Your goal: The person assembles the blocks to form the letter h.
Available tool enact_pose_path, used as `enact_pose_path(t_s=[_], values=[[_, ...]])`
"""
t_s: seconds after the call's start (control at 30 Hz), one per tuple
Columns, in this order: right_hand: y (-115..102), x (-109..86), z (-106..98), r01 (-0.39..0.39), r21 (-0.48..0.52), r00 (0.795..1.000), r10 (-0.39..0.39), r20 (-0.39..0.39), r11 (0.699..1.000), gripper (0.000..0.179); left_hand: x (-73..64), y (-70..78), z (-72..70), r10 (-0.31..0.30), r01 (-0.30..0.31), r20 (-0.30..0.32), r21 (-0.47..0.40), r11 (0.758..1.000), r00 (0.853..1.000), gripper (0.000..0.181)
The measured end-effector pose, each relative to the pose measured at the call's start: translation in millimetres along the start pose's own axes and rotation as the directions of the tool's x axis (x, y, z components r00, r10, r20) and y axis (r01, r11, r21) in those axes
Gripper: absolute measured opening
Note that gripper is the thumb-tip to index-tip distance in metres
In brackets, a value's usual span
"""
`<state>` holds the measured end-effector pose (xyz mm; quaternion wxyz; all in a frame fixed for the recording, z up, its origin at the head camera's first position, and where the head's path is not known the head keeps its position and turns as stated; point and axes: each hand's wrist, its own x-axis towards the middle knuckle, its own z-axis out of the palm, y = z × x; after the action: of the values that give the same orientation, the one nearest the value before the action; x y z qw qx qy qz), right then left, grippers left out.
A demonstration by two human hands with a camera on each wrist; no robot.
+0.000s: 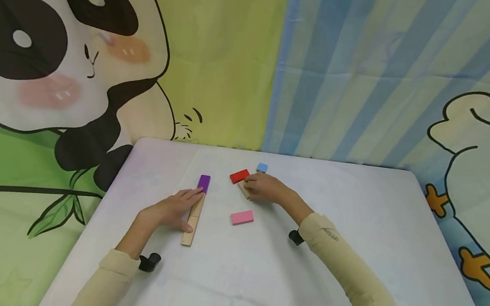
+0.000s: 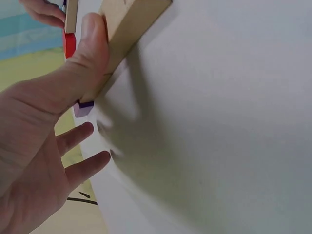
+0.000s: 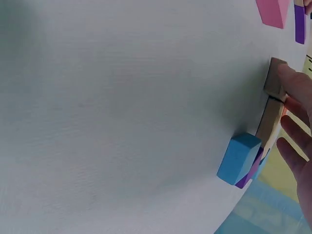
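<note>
- Purple block [image 1: 204, 182] sits at the far end of a straight row on the white tabletop [image 1: 286, 283]. The farther plain wooden block [image 1: 196, 208] and the nearer plain wooden block [image 1: 188, 238] continue it end to end toward the person, probably set so that the three can be steadied as one.
- Left hand [image 1: 172, 210] lies across this row with fingers stretched out: a fingertip reaches the purple block while the thumb rests against the wood lower down. Two other fingers are spread apart, clear of the wood. That long span likely keeps the row in line.
- Right hand [image 1: 265, 188] works at another group; thumb and a finger seem to pinch the held wooden block [image 1: 243, 190], though the finger behind it is partly hidden. Its other visible fingers spread away, perhaps to avoid nudging the neighbours.
- Red block [image 1: 239, 176] is at the far end of that held piece; whether they touch I cannot tell.
- Blue block [image 1: 262, 167] lies beyond the right hand, beside a second purple block [image 3: 249, 171].
- Pink block [image 1: 242, 217] lies apart, between the hands and untouched, seemingly within easy reach of both.
</note>
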<state>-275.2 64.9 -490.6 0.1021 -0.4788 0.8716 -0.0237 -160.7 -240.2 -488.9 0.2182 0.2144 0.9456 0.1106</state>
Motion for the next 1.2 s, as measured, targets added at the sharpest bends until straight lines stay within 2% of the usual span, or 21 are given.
enact_pose_path(t_s=[0.2,0.37,0.47,0.6,0.93,1.2], values=[[-9,0.3,4,-0.021,0.006,1.0,0.021,0.008,1.0,0.041,-2.7,-5.5,1.6,0.034,-0.034,-0.009,-0.038,0.999,0.999,0.105],[-11,0.0,3,-0.043,0.041,0.999,0.041,0.035,0.998,0.044,-1.3,-6.2,1.9,0.021,-0.021,0.002,-0.058,0.998,1.0,0.107],[-11,-0.1,2,-0.084,0.121,0.994,0.075,0.077,0.989,0.04,-0.6,-7.5,2.3,0.003,-0.002,0.005,-0.056,0.998,1.0,0.108],[-8,-0.2,3,-0.128,0.24,0.988,0.103,0.113,0.962,0.029,-0.2,-8.9,3.0,-0.008,0.009,0.008,-0.067,0.998,1.0,0.108],[1,-0.5,14,-0.068,0.312,0.998,0.069,0.009,0.948,0.027,-0.2,-8.3,2.7,-0.005,0.006,0.01,-0.069,0.998,1.0,0.109],[3,-0.4,15,-0.06,0.389,0.998,0.065,-0.001,0.919,0.027,1.8,-12.0,4.5,0.006,-0.005,0.012,-0.059,0.998,1.0,0.11]])
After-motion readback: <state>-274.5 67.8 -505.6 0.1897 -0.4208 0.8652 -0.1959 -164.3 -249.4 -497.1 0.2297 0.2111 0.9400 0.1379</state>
